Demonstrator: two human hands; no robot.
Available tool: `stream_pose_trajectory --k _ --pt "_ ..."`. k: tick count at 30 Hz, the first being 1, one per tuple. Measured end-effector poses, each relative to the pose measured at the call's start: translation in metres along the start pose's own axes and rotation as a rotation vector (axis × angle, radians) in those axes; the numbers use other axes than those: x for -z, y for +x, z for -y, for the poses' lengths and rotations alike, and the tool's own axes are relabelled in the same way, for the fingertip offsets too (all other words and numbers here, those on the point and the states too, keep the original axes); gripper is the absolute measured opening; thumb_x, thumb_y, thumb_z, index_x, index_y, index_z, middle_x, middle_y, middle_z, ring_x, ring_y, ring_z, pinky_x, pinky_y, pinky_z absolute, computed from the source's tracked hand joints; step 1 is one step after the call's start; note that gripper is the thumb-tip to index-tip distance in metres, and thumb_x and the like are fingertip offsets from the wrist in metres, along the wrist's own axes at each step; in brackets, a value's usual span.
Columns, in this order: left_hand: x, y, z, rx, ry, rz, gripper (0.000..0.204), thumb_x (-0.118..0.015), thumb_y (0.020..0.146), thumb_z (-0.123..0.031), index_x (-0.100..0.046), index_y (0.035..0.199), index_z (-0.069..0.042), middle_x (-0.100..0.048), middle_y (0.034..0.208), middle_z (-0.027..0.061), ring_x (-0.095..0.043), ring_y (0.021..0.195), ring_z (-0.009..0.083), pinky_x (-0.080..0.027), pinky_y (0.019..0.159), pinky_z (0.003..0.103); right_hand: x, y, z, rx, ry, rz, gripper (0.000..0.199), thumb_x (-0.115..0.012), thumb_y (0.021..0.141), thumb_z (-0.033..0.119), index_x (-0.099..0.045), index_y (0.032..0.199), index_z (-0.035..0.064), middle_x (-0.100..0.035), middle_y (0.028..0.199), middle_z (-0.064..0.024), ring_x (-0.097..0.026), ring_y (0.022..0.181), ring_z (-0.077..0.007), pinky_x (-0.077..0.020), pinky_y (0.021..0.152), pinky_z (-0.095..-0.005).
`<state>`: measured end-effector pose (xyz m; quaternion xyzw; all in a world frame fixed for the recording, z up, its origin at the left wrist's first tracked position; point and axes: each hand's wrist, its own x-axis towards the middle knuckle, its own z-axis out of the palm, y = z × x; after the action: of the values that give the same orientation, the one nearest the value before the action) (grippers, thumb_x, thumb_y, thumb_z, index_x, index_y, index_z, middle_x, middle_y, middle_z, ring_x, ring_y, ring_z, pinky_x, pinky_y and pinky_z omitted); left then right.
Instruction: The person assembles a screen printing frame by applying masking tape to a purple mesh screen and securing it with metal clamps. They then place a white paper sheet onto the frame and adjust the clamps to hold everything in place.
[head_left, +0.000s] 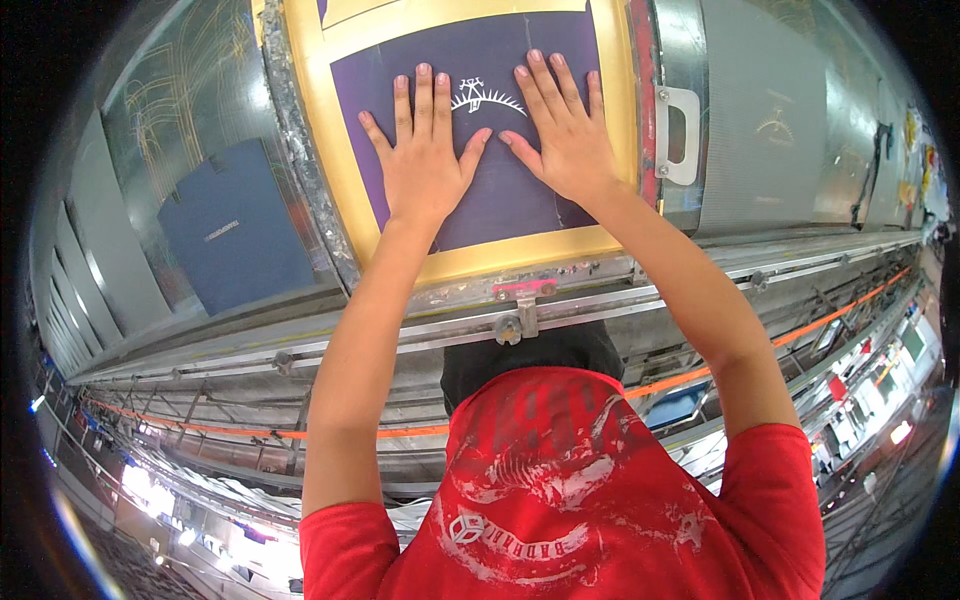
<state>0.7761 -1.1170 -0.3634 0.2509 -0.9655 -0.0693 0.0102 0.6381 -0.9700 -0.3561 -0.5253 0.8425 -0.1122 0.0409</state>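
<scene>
Hands flat, fingers spread: left hand (425, 160) and right hand (565, 135) press side by side on purple sheet (500, 200) inside yellow-bordered screen frame (345, 170), white emblem (485, 98) between them. Dark blue cover (235, 240) lies left.

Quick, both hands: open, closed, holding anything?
Left hand: open, flat, palm down on the purple fabric, holding nothing.
Right hand: open, flat on the same fabric, holding nothing.

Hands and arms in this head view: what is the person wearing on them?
Both hands, left hand and right hand, are bare, with no gloves, rings or watch showing. The forearms are uncovered; short red sleeves of a red T-shirt with a white print start near the shoulders.
</scene>
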Motion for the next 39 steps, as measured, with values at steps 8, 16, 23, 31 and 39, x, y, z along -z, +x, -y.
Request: stream_pose_trajectory --k 8,16,23,31,39 --pt "0.001 -0.001 -0.002 -0.002 -0.012 -0.024 0.076 -0.049 0.091 -0.057 -0.032 0.15 -0.011 -0.026 0.158 0.0072 -0.022 0.146 0.0294 -0.013 0.112 0.067 -0.001 0.001 -0.002 0.005 0.013 -0.029 0.074 -0.058 0.088 0.051 -0.039 0.145 0.0084 -0.031 0.155 -0.0091 -0.027 0.143 -0.0284 -0.0203 0.114 -0.0578" --pt "0.0 -0.001 0.001 0.002 -0.064 -0.058 0.081 -0.053 0.089 -0.058 -0.031 0.15 -0.009 -0.022 0.158 0.0145 -0.02 0.146 0.0335 -0.012 0.112 0.066 -0.006 0.0 0.0 0.002 0.03 -0.065 0.072 -0.061 0.087 0.048 -0.042 0.144 0.0097 -0.034 0.153 -0.0107 -0.032 0.141 -0.0275 -0.0231 0.113 -0.0557" --pt "0.016 -0.027 0.002 0.15 -0.229 -0.12 0.087 -0.063 0.08 -0.063 -0.036 0.149 -0.017 -0.015 0.157 0.026 -0.015 0.146 0.0424 -0.01 0.109 0.069 0.061 -0.011 -0.055 -0.21 0.189 -0.268 0.058 -0.077 0.078 0.021 -0.057 0.131 0.0091 -0.06 0.125 -0.0146 -0.058 0.113 -0.0309 -0.0439 0.096 -0.0381" --pt "-0.001 -0.034 -0.021 0.106 -0.104 0.015 0.076 -0.057 0.075 -0.074 -0.043 0.143 -0.042 -0.013 0.158 0.024 -0.014 0.146 0.0433 -0.005 0.104 0.077 0.06 -0.043 -0.104 -0.816 0.742 -0.043 0.042 -0.069 0.089 0.026 -0.063 0.121 -0.0006 -0.067 0.105 -0.0073 -0.058 0.098 -0.0118 -0.0449 0.087 -0.0272" --pt "0.004 -0.037 -0.022 0.105 -0.103 0.026 0.078 -0.057 0.075 -0.074 -0.041 0.144 -0.042 -0.014 0.158 0.0253 -0.014 0.145 0.0442 -0.005 0.104 0.077 0.062 -0.052 -0.108 -0.762 0.794 -0.164 0.034 -0.066 0.092 0.024 -0.065 0.116 0.0003 -0.067 0.099 -0.0042 -0.058 0.09 -0.0102 -0.0456 0.081 -0.0247"
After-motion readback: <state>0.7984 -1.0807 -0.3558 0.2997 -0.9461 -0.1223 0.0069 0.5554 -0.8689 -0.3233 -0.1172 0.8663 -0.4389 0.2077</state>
